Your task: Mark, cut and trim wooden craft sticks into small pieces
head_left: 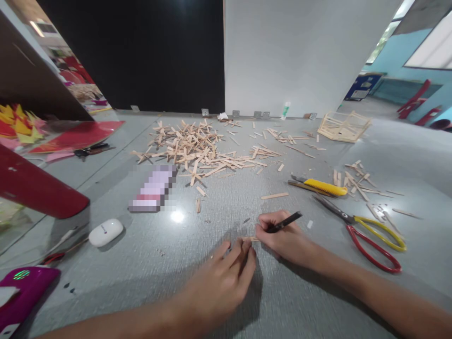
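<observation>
My right hand (282, 235) is closed around a black pen (286, 222), its lower end hidden by the fingers. Between my two hands lies a short flat wooden stick (251, 238) on the table, partly covered. The bent fingertips of my left hand (229, 273) grip it from the left and keep it against the surface. My right hand rests at the stick's other end. A longer loose wooden strip (274, 196) lies just beyond my right hand. To the right are red-and-yellow-handled scissors (353, 219) with their handles apart, and a yellow utility knife (323, 186).
A heap of wooden sticks (190, 146) spreads over the back of the table. A small wooden frame (344, 127) stands at the back right, near more scraps (360, 181). On the left are a phone (153, 188), a white mouse (106, 232), a red tube (42, 188) and a purple device (28, 296).
</observation>
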`<control>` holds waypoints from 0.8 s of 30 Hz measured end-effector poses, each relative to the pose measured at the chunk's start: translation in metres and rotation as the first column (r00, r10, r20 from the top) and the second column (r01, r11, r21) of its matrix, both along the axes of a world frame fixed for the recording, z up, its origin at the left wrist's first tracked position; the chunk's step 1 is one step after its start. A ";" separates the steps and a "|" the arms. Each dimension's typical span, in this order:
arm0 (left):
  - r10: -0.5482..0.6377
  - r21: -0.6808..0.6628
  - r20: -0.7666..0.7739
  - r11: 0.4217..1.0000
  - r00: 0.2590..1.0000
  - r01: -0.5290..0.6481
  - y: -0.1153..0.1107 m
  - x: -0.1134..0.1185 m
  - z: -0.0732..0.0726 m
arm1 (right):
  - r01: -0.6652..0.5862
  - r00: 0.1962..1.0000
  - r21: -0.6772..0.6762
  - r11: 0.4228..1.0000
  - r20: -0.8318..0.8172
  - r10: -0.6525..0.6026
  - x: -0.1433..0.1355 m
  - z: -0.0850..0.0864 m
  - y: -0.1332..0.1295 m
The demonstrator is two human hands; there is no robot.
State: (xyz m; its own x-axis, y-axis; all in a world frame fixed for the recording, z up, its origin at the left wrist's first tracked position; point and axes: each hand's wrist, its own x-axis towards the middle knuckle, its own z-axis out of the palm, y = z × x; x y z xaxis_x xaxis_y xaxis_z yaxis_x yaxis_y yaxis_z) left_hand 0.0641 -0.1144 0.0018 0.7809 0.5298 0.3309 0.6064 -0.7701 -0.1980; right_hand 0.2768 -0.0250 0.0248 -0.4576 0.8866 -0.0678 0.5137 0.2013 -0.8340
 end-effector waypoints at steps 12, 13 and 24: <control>0.050 -0.256 0.154 0.967 0.987 -0.009 0.007 -0.008 0.028 | -0.027 0.999 -0.049 0.998 -0.041 0.025 0.014 0.001 -0.004; 0.055 -0.241 0.180 0.970 0.982 -0.011 0.008 -0.008 0.030 | -0.037 0.999 -0.004 0.999 -0.029 0.037 0.019 0.005 -0.001; 0.150 -0.311 0.038 0.941 0.988 -0.131 0.014 -0.010 0.024 | 0.000 0.917 0.492 0.870 0.346 -0.196 0.085 0.017 0.049</control>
State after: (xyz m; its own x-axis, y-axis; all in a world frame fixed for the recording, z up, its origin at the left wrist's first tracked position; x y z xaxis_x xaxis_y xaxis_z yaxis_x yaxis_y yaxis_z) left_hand 0.0540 -0.0999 0.0254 0.6745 0.7161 0.1795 0.7165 -0.6936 0.0748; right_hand 0.3623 0.0238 0.0417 -0.3930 0.8919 0.2238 0.8030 0.4514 -0.3890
